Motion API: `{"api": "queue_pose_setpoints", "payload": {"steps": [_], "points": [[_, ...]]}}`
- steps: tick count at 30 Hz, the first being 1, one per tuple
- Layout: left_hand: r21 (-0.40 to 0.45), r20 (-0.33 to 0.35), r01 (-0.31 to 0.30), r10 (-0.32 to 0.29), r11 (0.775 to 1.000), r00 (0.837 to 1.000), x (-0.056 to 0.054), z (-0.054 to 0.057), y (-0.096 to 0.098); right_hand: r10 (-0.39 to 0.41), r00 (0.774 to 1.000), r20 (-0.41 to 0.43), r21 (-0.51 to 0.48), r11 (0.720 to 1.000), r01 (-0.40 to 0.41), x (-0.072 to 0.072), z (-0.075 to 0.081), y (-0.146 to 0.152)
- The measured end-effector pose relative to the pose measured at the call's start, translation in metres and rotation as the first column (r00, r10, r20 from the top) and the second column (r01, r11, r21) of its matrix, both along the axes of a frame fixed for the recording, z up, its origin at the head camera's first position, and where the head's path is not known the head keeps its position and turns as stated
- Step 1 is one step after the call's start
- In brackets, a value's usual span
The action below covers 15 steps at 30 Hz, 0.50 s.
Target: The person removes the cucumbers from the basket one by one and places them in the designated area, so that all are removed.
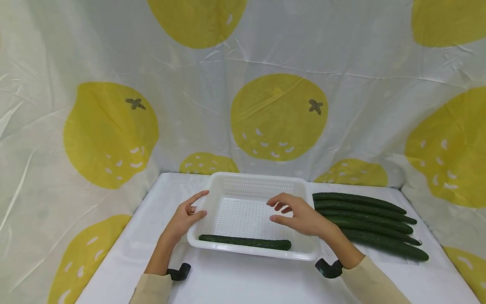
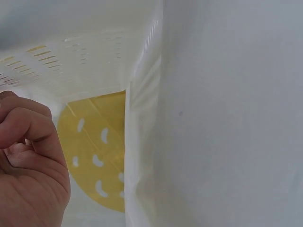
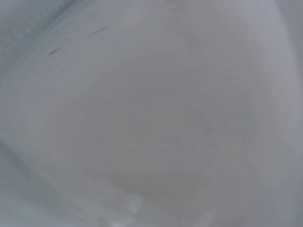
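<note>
A white plastic basket [image 1: 243,179] with slotted walls stands on the table. One dark green cucumber [image 1: 244,242] lies inside it along the near wall. My left hand [image 1: 184,218] is at the basket's left rim, index finger and thumb reaching to the edge; the other fingers are bent. In the left wrist view, that hand [image 2: 31,161] is beside the basket wall [image 2: 90,56]. Over the right part of the basket hovers my right hand [image 1: 300,214], fingers loosely bent and holding nothing. The right wrist view shows only a blurred white surface, without the hand.
Several cucumbers [image 1: 364,219] lie side by side on the table right of the basket. White cloth [image 1: 235,280] covers the table. A curtain [image 1: 197,105] printed with yellow lemons hangs behind and at both sides. Each wrist carries a black piece [image 1: 328,268].
</note>
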State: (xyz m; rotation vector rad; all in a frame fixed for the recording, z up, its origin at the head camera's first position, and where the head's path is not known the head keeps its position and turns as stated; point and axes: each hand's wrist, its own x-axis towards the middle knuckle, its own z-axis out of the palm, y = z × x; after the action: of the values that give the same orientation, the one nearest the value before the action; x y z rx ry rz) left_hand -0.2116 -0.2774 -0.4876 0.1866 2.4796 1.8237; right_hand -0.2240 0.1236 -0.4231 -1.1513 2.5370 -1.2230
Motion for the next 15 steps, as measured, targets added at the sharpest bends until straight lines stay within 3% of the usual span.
{"api": "queue_pose_setpoints", "payload": {"steps": [8, 15], "points": [[0.003, -0.019, -0.001, 0.001, 1.0, 1.0, 0.0, 0.001, -0.001, 0.058, 0.998, 0.032, 0.012, 0.998, -0.058, -0.001, -0.01, -0.03], [0.006, -0.012, 0.011, -0.011, 1.0, 1.0, 0.001, 0.0, 0.001, 0.078, 0.995, 0.067, 0.081, 0.993, -0.084, 0.0, -0.024, -0.051]]}}
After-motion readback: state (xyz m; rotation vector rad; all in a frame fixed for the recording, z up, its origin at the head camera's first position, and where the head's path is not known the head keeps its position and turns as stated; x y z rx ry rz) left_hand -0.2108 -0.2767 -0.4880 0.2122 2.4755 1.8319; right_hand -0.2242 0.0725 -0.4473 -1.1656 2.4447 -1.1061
